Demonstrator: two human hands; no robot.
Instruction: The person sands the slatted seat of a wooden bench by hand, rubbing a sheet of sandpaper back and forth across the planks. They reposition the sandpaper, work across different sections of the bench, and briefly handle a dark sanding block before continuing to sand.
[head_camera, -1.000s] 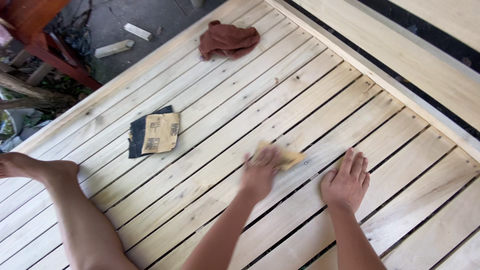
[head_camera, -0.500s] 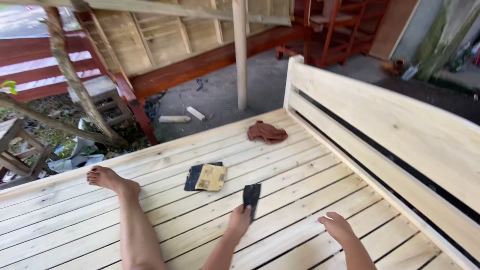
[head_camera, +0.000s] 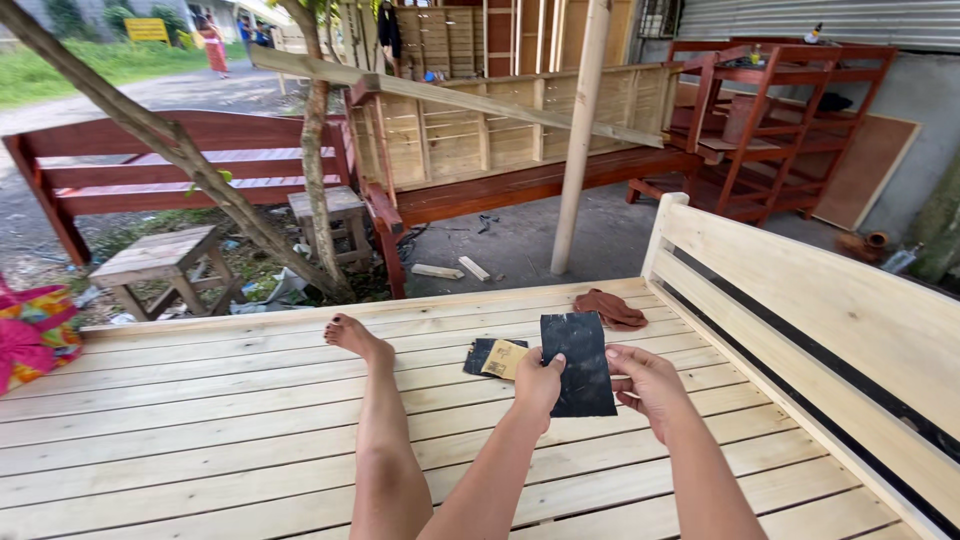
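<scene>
A dark sheet of sandpaper (head_camera: 579, 363) is held up in front of the person, above the pale slatted wooden platform (head_camera: 200, 420). The sheet is roughly rectangular, almost black, with faint lighter scuffs on its face, and it hangs a little tilted with its lower edge flaring right. The left hand (head_camera: 538, 384) is closed on the sheet's left edge, thumb over the front. The right hand (head_camera: 650, 385) pinches the right edge, its fingers curled and partly open. Just beyond the left hand, more sandpaper pieces (head_camera: 496, 357), one tan and one dark, lie flat on the slats. Farther right, a crumpled brown rag (head_camera: 610, 308) rests near the bed's tall side rail (head_camera: 800, 290). A bare leg (head_camera: 385, 430) stretches along the slats at left.
</scene>
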